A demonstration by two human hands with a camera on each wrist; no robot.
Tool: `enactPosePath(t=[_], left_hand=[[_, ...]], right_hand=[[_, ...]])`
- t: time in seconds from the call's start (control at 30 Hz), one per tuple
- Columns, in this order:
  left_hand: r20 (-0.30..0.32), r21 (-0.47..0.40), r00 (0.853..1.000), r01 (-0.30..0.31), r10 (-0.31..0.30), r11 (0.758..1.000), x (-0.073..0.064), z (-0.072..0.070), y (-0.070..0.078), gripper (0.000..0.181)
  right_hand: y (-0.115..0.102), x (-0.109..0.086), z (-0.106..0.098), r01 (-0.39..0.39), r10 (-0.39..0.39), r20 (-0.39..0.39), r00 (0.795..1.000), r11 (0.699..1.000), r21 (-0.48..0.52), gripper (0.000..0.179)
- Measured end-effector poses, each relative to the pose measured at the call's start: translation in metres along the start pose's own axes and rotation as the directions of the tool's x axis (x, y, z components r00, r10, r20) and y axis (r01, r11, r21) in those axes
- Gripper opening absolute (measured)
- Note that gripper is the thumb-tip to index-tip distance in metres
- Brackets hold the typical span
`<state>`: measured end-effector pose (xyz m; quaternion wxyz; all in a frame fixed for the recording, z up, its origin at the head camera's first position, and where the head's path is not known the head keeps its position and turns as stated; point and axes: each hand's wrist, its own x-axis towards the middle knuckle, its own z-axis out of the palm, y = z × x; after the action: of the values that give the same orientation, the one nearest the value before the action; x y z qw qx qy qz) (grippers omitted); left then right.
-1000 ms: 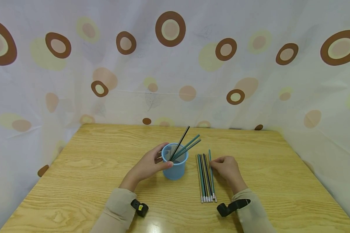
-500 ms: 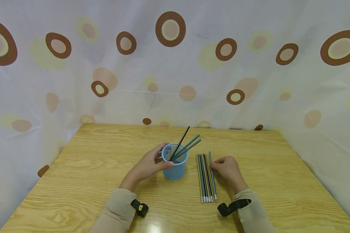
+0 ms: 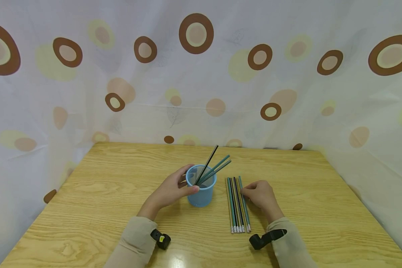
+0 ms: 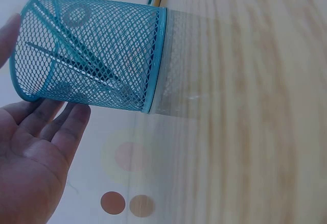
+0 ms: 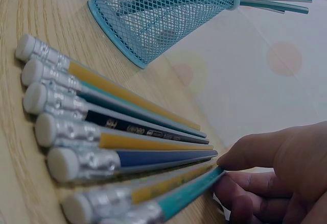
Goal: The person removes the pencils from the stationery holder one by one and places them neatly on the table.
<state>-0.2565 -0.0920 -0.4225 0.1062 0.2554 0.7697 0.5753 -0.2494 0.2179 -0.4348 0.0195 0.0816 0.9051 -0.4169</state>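
Note:
My left hand (image 3: 169,190) holds a light-blue mesh pencil cup (image 3: 201,197), thumb at the near rim and fingers behind its left side. Inside the cup lean a black pencil (image 3: 209,160) and two teal ones, all tilted right. Between thumb and fingertips, my right hand (image 3: 261,194) pinches a teal-green pencil (image 5: 186,196) at the right end of a row. That pencil lies slightly askew beside the other pencils (image 3: 233,204), which are yellow, green, black and blue. In the right wrist view their white erasers (image 5: 64,165) point toward the near side.
Everything rests on a wood-grain table (image 3: 87,193). A white curtain with brown and cream circles (image 3: 195,93) closes off the back and sides. Black bands with small cameras (image 3: 268,238) sit on both sleeves. The cup stands just left of the row.
My right hand has drawn the teal-green pencil slightly toward me, and its eraser end has swung a little right, lying apart from its neighbour. The left hand and cup have stayed put.

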Motion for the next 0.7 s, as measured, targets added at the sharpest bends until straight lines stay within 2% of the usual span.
enactPosePath(t=[0.43,0.7], left_hand=[[0.004,-0.005,1.000,-0.005,0.005,1.000,-0.0002,-0.0003,-0.0001,0.083],[0.003,-0.009,1.000,-0.005,0.005,1.000,0.0001,-0.0003,-0.0006,0.083]], right_hand=[[0.0040,0.0000,0.0002,0.040,-0.040,-0.010,0.999,0.999,-0.036,0.018],[0.0044,-0.0010,-0.0010,0.037,-0.037,0.000,0.999,0.998,-0.041,0.020]])
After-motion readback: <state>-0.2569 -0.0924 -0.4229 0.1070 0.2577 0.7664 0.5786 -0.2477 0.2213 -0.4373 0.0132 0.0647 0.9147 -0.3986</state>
